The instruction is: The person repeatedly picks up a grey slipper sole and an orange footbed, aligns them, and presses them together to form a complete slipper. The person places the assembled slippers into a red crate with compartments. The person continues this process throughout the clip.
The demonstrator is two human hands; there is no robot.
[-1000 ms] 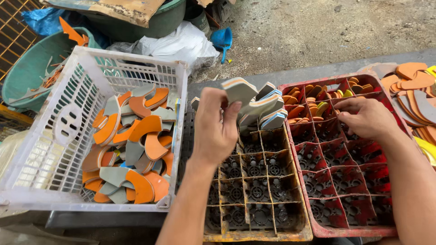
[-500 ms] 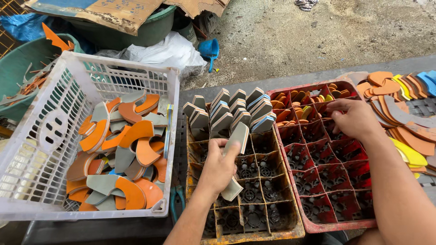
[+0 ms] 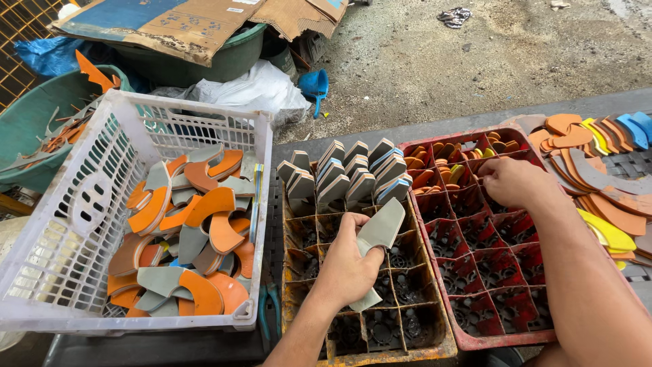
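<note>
My left hand (image 3: pixel 348 261) grips a grey curved sole piece (image 3: pixel 379 234) over the yellow divided crate (image 3: pixel 435 345), just in front of rows of grey pieces (image 3: pixel 353 173) standing upright in its far cells. My right hand (image 3: pixel 513 182) rests with its fingers curled in the red divided crate (image 3: pixel 506 336), next to the cells packed with small orange pieces (image 3: pixel 441 173). What lies under its fingers is hidden.
A white plastic basket (image 3: pixel 41 272) at the left holds several orange and grey curved pieces. Loose orange, yellow and blue sole pieces (image 3: pixel 598 146) lie at the right. Green tubs (image 3: pixel 27 129), cardboard (image 3: pixel 170 24), a white bag and a blue scoop (image 3: pixel 314 85) stand behind.
My left hand has come down from the upright grey pieces toward me, holding one grey piece low over the yellow crate. My right hand has stayed at the red crate's far cells.
</note>
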